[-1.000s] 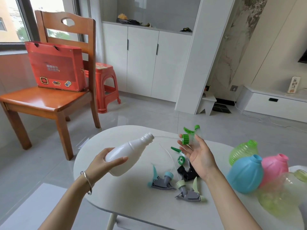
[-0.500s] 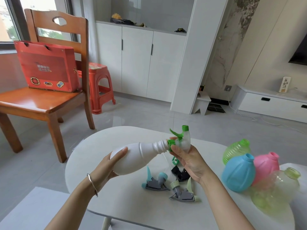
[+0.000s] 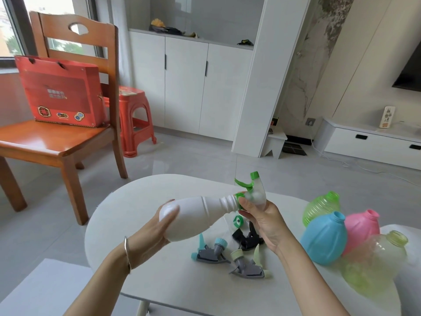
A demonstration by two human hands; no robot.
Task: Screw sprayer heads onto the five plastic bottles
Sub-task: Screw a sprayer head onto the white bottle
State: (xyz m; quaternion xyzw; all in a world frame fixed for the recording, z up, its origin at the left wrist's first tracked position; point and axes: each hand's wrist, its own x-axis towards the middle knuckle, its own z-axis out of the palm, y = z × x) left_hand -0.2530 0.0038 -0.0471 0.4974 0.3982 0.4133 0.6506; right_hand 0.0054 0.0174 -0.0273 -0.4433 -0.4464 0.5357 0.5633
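My left hand (image 3: 151, 232) grips the base of a white plastic bottle (image 3: 196, 216), held sideways above the table with its neck pointing right. My right hand (image 3: 265, 222) holds a green and clear sprayer head (image 3: 252, 192) whose green collar sits on the bottle's neck. On the table below lie a grey sprayer head with a teal trigger (image 3: 210, 252), a grey one with a pale green trigger (image 3: 248, 264), a black one (image 3: 247, 238) and part of a green one (image 3: 238, 221). To the right stand open bottles: green (image 3: 320, 207), blue (image 3: 324, 238), pink (image 3: 362, 229) and clear yellow-green (image 3: 373, 261).
The white oval table (image 3: 141, 197) fills the lower middle. A wooden chair (image 3: 57, 142) with a red box (image 3: 60, 92) on its seat stands at the left, a red plastic stool (image 3: 134, 119) behind it. White cabinets line the far wall.
My right hand has brought the green sprayer head from beside the bottle onto its neck. The bottle has tipped from pointing up-right to nearly level.
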